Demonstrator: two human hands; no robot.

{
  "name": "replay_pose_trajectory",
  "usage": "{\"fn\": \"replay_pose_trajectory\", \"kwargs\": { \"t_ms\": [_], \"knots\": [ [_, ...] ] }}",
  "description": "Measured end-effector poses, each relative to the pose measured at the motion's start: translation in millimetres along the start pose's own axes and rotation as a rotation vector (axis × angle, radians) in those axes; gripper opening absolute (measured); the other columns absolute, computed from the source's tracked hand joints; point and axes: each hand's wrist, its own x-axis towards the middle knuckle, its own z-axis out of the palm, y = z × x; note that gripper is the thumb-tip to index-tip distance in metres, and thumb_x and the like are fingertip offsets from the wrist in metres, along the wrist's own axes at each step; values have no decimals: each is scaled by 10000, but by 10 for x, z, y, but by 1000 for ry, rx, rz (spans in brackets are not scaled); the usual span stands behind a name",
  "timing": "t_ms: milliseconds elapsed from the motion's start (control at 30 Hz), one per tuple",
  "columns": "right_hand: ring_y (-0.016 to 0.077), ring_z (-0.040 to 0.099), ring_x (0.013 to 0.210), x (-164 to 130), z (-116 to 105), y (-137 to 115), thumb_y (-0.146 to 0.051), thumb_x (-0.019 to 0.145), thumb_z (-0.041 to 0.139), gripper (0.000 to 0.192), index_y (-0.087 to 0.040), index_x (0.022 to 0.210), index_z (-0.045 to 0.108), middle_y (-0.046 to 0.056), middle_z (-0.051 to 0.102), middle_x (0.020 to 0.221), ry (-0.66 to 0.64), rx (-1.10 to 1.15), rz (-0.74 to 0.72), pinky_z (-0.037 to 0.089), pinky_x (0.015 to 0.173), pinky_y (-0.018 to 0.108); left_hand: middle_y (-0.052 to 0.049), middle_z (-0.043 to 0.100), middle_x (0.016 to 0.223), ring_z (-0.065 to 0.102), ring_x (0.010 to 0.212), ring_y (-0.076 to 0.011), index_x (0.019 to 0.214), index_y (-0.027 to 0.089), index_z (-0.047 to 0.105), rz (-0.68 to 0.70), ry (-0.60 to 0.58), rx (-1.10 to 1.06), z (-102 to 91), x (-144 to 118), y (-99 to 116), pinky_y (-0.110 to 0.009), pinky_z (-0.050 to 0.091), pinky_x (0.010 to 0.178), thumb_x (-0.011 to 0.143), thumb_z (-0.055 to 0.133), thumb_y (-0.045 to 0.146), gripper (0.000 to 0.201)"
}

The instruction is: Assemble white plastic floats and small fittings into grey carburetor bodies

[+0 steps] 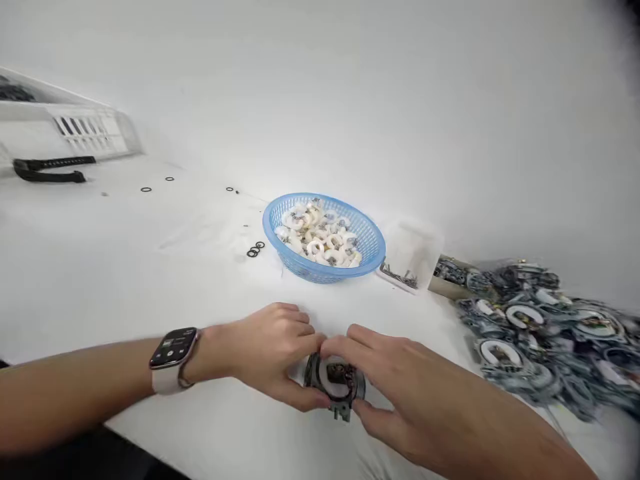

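Both hands meet over a small round metal assembly point(336, 387) with a white ring inside, held just above the white table point(150, 267) near its front edge. My left hand point(270, 353), with a smartwatch point(173, 357) on its wrist, grips the assembly's left side. From the right, my right hand point(395, 393) pinches its top and lower edge with thumb and fingers. Part of the assembly is hidden under the fingers.
A blue plastic basket point(367, 247) of white rings stands behind the hands. Right of it are a clear tray of small metal pins point(407, 263) and a heap of finished metal assemblies point(540, 327). Black O-rings point(255, 250) lie scattered; a clear crate point(85, 130) and black strap point(50, 170) sit far left.
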Motion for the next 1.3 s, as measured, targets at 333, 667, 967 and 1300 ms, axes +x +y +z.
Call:
{"fn": "replay_pose_trajectory", "kwargs": {
  "t_ms": [333, 667, 967, 1300],
  "knots": [
    [228, 675, 906, 27, 34, 6, -67, 966, 574, 365, -300, 1236, 650, 16, 652, 1107, 100, -84, -20, 433, 715, 336, 5, 660, 629, 611, 533, -196, 977, 172, 702, -9, 14, 0, -3, -17, -31, -358, 460, 544, 1008, 667, 629, 460],
    [228, 665, 924, -24, 14, -3, -110, 915, 637, 310, -300, 1160, 651, -8, 657, 1103, 36, -38, -18, 409, 722, 336, 26, 626, 608, 587, 521, -181, 872, 201, 661, -11, 16, -1, 2, -13, -26, -356, 455, 540, 972, 720, 635, 449],
    [228, 662, 903, 15, 47, 27, -100, 977, 584, 265, -275, 1166, 647, 15, 651, 1085, 111, -71, 14, 420, 719, 339, 4, 674, 640, 620, 541, -194, 995, 191, 679, -10, 13, -7, -8, -18, -27, -347, 463, 540, 1011, 649, 641, 452],
    [229, 668, 913, 14, 34, -24, -77, 935, 604, 334, -284, 1193, 654, 5, 653, 1086, 84, -74, 1, 425, 725, 343, 17, 655, 625, 599, 531, -185, 918, 201, 661, -10, 12, 2, -19, -9, -19, -350, 456, 542, 980, 704, 627, 433]
  ]
}}
